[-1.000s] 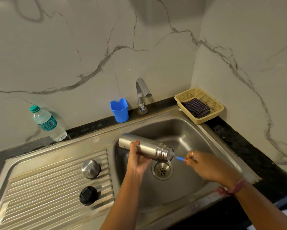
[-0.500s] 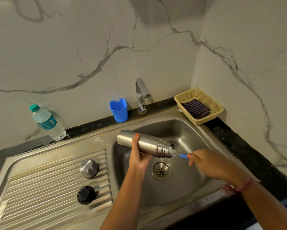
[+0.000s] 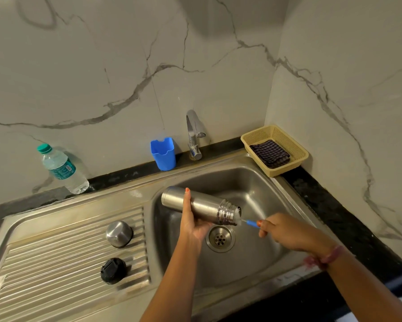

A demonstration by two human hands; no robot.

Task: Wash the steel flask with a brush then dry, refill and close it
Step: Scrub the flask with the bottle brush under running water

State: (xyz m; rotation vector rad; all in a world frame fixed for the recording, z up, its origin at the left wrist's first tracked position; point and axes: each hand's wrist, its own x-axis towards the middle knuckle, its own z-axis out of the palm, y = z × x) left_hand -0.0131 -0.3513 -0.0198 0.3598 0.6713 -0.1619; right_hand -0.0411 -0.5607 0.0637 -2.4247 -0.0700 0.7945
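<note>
My left hand (image 3: 193,223) grips the steel flask (image 3: 204,206) from below, holding it on its side over the sink basin (image 3: 260,194) with its open mouth to the right. My right hand (image 3: 286,231) pinches the blue handle of a brush (image 3: 250,222). White bristles show at the flask's mouth; the rest of the brush head is hidden inside. The flask's steel cup lid (image 3: 119,233) and black stopper (image 3: 113,270) lie on the ribbed drainboard (image 3: 55,263).
A tap (image 3: 194,133) stands behind the basin, with a blue plastic holder (image 3: 163,153) to its left. A water bottle (image 3: 61,168) with a green cap leans against the wall at far left. A yellow basket (image 3: 297,154) with a dark checked cloth (image 3: 269,153) sits at the back right corner.
My right hand has drawn the brush partly out of the flask, so white bristles now show at the mouth. The flask has risen slightly in my left hand.
</note>
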